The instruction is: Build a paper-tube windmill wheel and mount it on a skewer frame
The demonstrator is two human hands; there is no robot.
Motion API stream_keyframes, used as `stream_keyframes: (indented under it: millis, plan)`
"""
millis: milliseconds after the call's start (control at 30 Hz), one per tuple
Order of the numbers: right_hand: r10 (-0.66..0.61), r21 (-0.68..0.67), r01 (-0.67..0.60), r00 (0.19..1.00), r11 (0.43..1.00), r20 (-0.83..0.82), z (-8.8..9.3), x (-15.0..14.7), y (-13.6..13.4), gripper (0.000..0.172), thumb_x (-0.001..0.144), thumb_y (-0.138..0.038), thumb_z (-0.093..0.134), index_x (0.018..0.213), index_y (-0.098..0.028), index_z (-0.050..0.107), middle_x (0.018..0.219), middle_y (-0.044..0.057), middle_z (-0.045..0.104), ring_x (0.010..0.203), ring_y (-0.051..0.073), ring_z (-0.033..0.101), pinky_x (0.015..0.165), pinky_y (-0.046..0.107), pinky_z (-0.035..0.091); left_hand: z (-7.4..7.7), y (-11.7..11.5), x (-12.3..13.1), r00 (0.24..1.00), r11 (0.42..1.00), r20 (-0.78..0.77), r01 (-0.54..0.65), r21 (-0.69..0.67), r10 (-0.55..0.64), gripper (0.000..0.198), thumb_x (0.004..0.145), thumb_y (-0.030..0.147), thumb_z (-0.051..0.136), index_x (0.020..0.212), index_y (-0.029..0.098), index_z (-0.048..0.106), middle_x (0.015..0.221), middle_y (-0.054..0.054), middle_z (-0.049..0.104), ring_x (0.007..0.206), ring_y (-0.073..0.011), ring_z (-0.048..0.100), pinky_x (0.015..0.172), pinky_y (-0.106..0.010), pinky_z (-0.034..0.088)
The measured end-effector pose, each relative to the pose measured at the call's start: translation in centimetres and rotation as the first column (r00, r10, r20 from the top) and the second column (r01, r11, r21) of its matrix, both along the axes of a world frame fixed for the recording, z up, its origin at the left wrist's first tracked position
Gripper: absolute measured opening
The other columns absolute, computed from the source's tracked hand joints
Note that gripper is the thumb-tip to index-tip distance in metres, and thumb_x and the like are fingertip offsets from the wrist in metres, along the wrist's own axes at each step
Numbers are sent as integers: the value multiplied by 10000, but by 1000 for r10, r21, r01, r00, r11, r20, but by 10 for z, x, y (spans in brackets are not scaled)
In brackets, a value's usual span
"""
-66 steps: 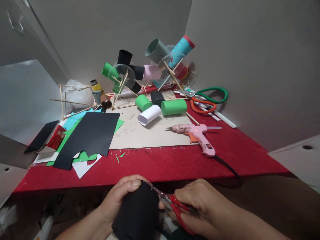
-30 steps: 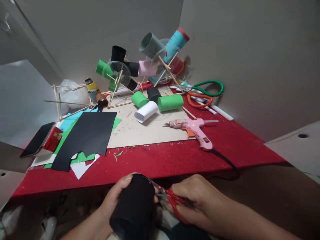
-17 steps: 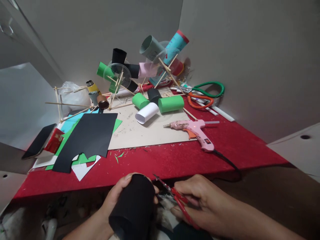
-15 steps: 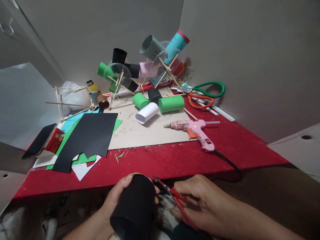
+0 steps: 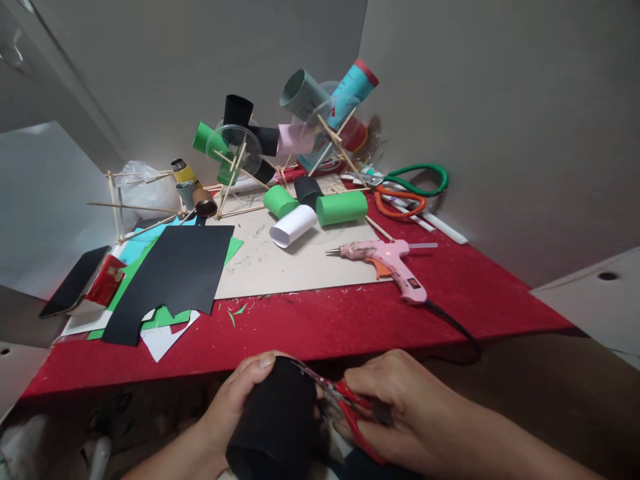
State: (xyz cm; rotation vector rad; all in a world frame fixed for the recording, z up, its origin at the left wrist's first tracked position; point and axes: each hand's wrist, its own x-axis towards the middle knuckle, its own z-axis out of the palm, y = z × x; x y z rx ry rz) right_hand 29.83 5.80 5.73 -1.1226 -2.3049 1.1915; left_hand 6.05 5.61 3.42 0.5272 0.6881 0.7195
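In front of the table's edge, my left hand (image 5: 233, 393) is wrapped round a black paper-covered tube (image 5: 277, 420), thumb along its far rim and fingertips on its right side. My right hand (image 5: 395, 400) grips the red handles of small scissors (image 5: 353, 407). Their blades reach the far rim of the tube, and the handles are apart. The tube tilts, with its near end toward me at the bottom of the view. How the blades meet the paper is too small to tell.
A pink glue gun (image 5: 395, 260) lies on the red table (image 5: 310, 327). Green, white and black paper rolls stand behind it. Black and coloured paper sheets (image 5: 175, 273) lie at left, large scissors (image 5: 405, 190) at back right. Stick frames with tube wheels (image 5: 235, 150) stand at the back.
The scissors have moved left, so their blades now lie at the tube's far rim instead of just right of it. The tube has shifted slightly right and down.
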Motion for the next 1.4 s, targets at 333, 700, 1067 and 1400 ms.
stream_keyframes:
  millis: [333, 700, 1067, 1400]
  plan:
    - [32, 0, -32, 999, 999, -35, -7, 5, -3, 206, 796, -133, 535, 599, -184, 506, 523, -65, 450, 458, 68, 399, 468, 218, 257, 1, 1, 1, 999, 999, -43, 29, 41, -27, 342, 900, 405, 518, 972, 128, 705, 925, -151, 738, 786, -255, 698, 728, -362, 507]
    - [55, 20, -57, 996, 998, 68, 8, 9, -1, 194, 740, -140, 578, 588, -188, 468, 512, -84, 384, 455, 64, 294, 463, 236, 192, 25, 3, 9, 980, 986, -190, 86, 140, -59, 342, 844, 425, 613, 903, 120, 756, 831, -124, 761, 745, -221, 699, 723, -301, 512]
    - [82, -46, -83, 997, 996, -10, -7, 16, -3, 230, 841, -230, 573, 617, -179, 589, 521, -61, 462, 453, 70, 339, 474, 216, 236, 20, 0, 10, 978, 987, -193, 103, 126, -77, 326, 836, 430, 632, 923, 148, 770, 827, -109, 766, 718, -198, 696, 704, -289, 518]
    - [86, -63, -86, 996, 994, -4, -4, 14, -1, 264, 775, -185, 600, 574, -188, 428, 514, -88, 328, 450, 61, 253, 455, 221, 196, 18, 0, 11, 978, 987, -180, 121, 107, -101, 283, 818, 398, 675, 917, 154, 777, 838, -94, 773, 730, -177, 692, 709, -259, 510]
